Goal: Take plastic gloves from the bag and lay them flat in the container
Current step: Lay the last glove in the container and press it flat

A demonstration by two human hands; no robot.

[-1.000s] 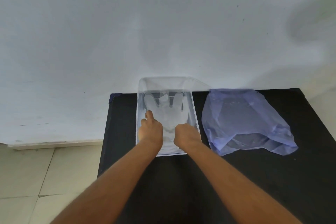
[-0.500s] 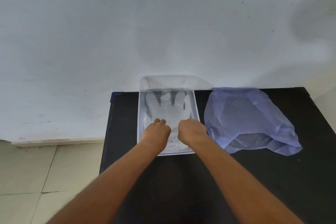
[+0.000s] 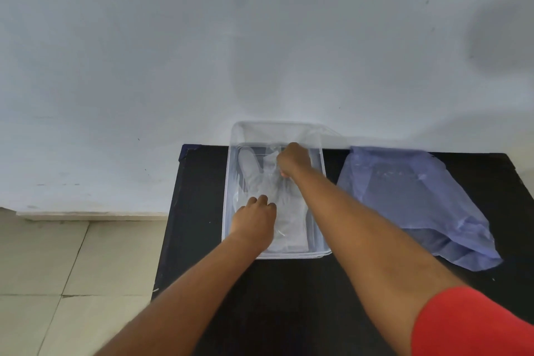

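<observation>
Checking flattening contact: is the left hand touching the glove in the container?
Touching. Head view: left hand lies palm-down on the glove inside the container, no gap visible.

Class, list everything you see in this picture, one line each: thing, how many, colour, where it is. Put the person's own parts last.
table: one, black, against the wall, under everything else
container: one, clear, at the far middle of the table, its far end against the wall
glove: at least one, clear whitish, lying in the container, fingers towards the wall
bag: one, pale blue, see-through, on the table right of the container
wall: one, white, behind the table
floor: pale tiles, left of the table
left hand: one, pressing on the near part of the glove
right hand: one, fingers curled at the glove's far end
sleeve: one, red, on the right arm, bottom right
</observation>
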